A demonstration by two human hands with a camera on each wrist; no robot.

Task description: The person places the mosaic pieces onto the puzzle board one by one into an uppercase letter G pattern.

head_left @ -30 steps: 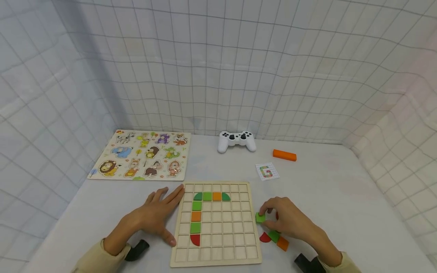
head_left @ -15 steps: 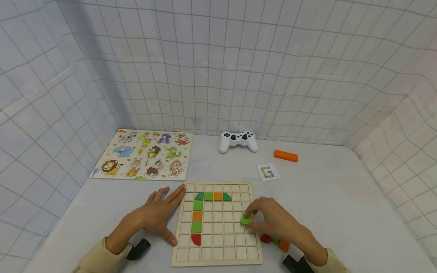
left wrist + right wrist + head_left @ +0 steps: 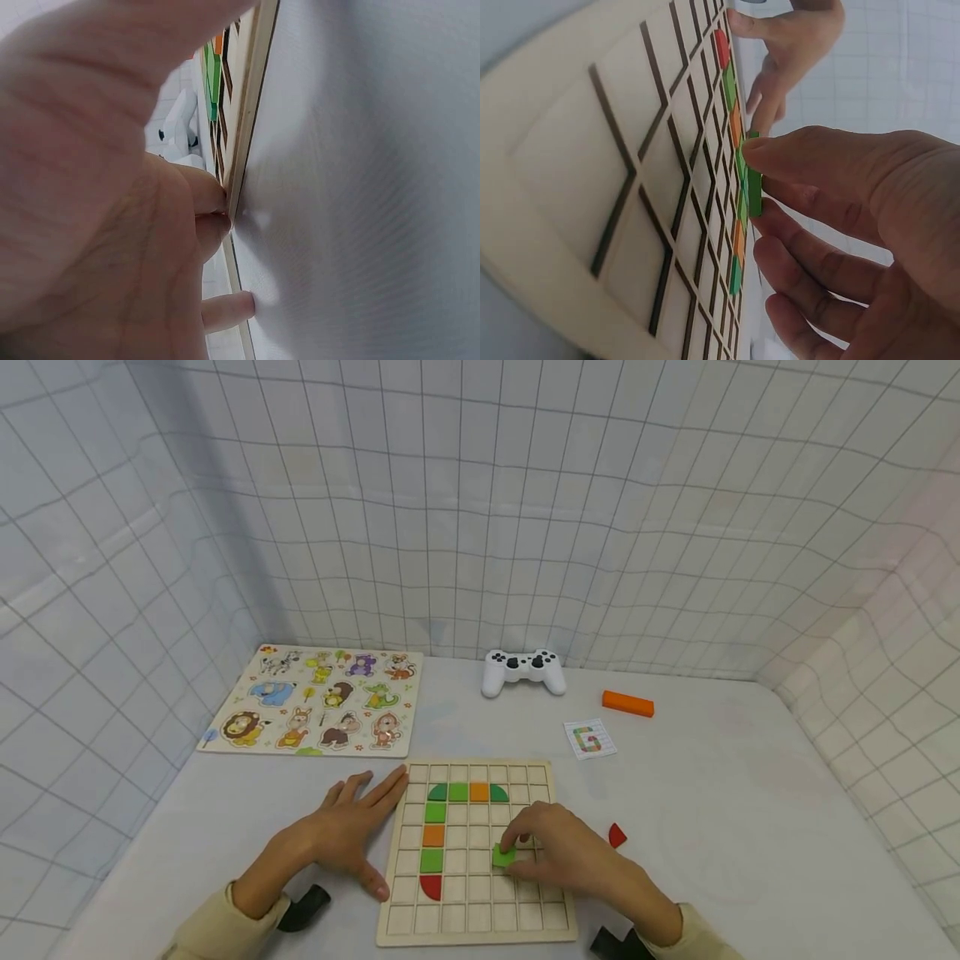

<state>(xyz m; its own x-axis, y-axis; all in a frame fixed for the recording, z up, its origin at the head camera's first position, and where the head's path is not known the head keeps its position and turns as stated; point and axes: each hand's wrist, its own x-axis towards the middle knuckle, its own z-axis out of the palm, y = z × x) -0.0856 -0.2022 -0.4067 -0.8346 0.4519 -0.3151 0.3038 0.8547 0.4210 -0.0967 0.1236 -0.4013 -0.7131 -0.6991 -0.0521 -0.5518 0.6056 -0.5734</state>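
My right hand [image 3: 558,847] pinches a green square tile [image 3: 502,857] between thumb and fingers over the middle of the wooden grid board [image 3: 476,937]. In the right wrist view the green tile [image 3: 755,176] stands edge-on at the fingertips, close over the board. My left hand [image 3: 348,835] lies spread at the board's left side, fingertips at its upper left edge and thumb at its lower left edge. Green, orange and red tiles sit in the cells, in a row along the top and a column down the left, ending in a red rounded tile [image 3: 431,887].
A red quarter-round tile [image 3: 617,836] lies right of the board, partly behind my right forearm. Behind are a card with a coloured G [image 3: 590,739], an orange bar [image 3: 627,703] and a white game controller [image 3: 523,672]. An animal puzzle board [image 3: 311,702] lies back left.
My right hand has carried the green square tile from the table right of the board leftward to over its middle. The left hand stays in place.
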